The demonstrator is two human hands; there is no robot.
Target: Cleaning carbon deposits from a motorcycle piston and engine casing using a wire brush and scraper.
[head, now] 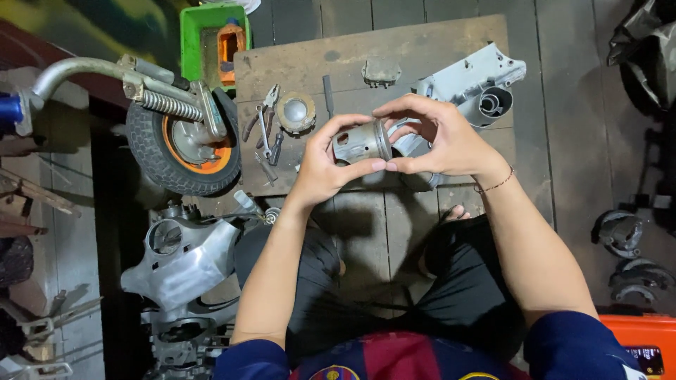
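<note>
A wooden board [422, 49] is lying on the plank floor ahead of the seated person. On it, pliers [262, 119] and a round metal disc [295, 111] are sitting at about ten o'clock from the hands, a small grey cover [381, 71] at twelve, and a grey engine casing [473, 81] at one o'clock, partly hidden behind the right hand [451, 137]. A small wheel [184, 144] with an orange hub is leaning at nine o'clock. The left hand [320, 169] and right hand are pinching a grey metal piston [361, 141] between fingertips, holding it sideways above the board's near edge, its skirt hole showing.
</note>
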